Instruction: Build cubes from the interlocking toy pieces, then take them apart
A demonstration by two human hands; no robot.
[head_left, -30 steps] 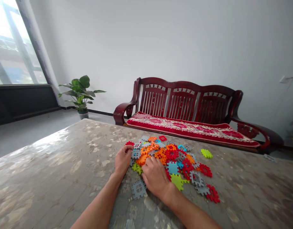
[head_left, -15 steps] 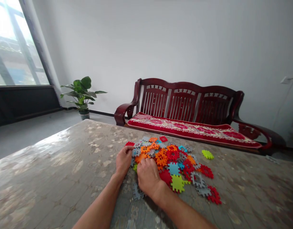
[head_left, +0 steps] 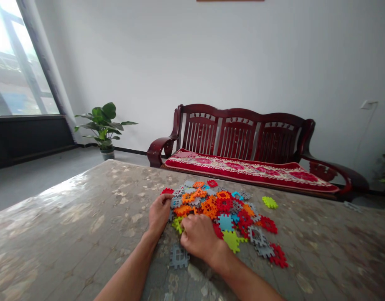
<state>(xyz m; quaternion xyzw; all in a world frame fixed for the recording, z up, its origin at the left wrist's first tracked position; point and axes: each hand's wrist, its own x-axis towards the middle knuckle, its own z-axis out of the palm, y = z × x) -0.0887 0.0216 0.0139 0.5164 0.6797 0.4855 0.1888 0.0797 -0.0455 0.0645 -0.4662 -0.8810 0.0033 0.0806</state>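
Observation:
A pile of flat toothed plastic tiles (head_left: 225,207) in red, orange, grey, blue and lime lies on the patterned table (head_left: 85,225). My left hand (head_left: 159,214) rests at the pile's left edge, fingers curled onto a grey tile (head_left: 176,203). My right hand (head_left: 198,238) sits closed at the pile's near edge, fingertips pressed on a lime tile (head_left: 177,223) and an orange one; what it grips is hidden. A lone grey tile (head_left: 179,256) lies just in front of my right wrist.
A lime tile (head_left: 270,202) lies apart at the pile's far right. Behind the table stands a dark red wooden bench (head_left: 248,142) with a red cushion. A potted plant (head_left: 103,127) is on the floor at left by the window.
My right hand has drawn back toward me and to the left, closing over tiles at the pile's near edge. The left hand has stayed at the pile's left side.

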